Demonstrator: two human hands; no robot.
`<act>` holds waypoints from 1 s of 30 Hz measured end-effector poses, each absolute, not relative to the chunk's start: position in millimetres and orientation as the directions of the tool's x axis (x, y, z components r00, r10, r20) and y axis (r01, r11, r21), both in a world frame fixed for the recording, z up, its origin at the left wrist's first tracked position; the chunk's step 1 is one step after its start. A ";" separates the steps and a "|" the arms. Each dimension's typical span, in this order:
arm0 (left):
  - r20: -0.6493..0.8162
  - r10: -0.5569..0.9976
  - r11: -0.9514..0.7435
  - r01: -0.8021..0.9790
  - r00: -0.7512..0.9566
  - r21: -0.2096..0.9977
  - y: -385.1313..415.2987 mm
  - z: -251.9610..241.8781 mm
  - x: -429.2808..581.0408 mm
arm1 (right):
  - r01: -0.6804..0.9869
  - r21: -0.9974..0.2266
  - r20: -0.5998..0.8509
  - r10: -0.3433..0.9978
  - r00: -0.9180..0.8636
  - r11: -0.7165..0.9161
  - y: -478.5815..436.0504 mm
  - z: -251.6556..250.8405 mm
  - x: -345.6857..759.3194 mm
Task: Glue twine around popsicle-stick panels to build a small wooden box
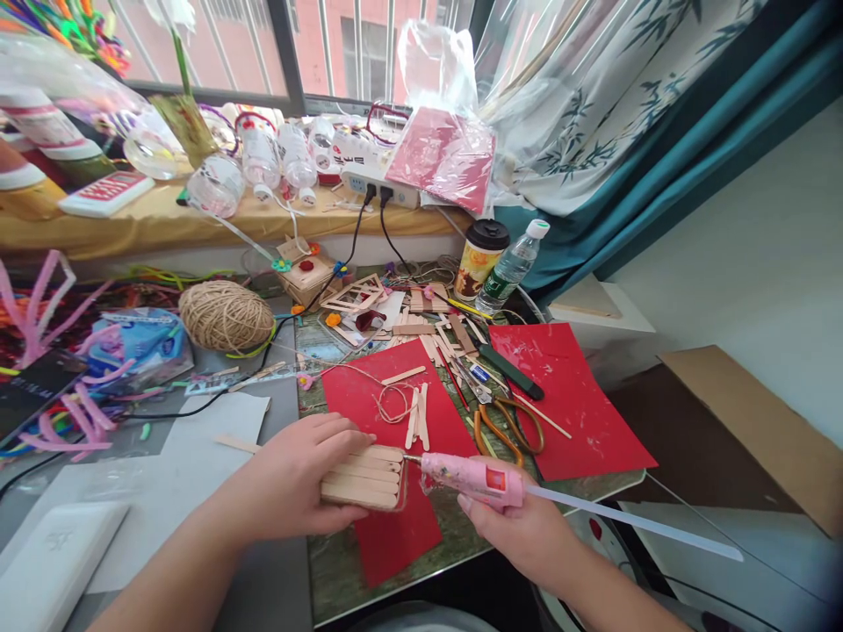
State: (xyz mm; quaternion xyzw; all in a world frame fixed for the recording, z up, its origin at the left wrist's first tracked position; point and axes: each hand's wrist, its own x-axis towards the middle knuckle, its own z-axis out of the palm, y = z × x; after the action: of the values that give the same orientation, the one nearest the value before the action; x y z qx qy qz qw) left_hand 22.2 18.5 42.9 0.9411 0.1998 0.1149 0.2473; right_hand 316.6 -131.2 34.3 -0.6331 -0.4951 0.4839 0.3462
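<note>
Between the fingers and thumb of my left hand (306,478) is a small box of wooden craft sticks (364,478), with twine along its edge. My right hand (527,535) is wrapped round a pink hot glue gun (471,478). The gun's metal nozzle points left and meets the box's upper right corner; whether it touches cannot be made out. A long translucent glue stick (638,520) sticks out of the gun's back. Beneath the box lies red paper (401,549). Several loose craft sticks (417,417) and a loop of twine rest on it.
Orange-handled scissors (510,430) and a dark green utility knife (510,371) lie beyond the gun. A twine ball (226,318) sits at the left. A coffee cup (483,259) and water bottle (514,268) stand at the back. Black cords run from a power strip (378,187).
</note>
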 end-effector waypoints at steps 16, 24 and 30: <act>0.135 0.438 -0.807 0.323 0.889 0.495 17.3 46.0 23.5 | 0.340 -0.904 -0.258 0.965 0.053 -0.260 -130.4 45.2 316.0; 0.137 0.437 -0.809 0.322 0.889 0.491 17.4 48.3 24.0 | 0.335 -0.905 -0.260 0.964 0.053 -0.263 -126.2 48.7 312.9; 0.134 0.435 -0.806 0.318 0.891 0.500 17.7 46.8 23.8 | 0.317 -0.914 -0.248 0.967 0.065 -0.255 -129.0 44.6 314.6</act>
State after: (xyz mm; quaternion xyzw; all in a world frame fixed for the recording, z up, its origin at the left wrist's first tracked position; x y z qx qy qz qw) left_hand 23.8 17.7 46.8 0.9423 0.1995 0.1220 0.2395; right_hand 314.6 -129.0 44.6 -0.6408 -0.5007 0.4658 0.3489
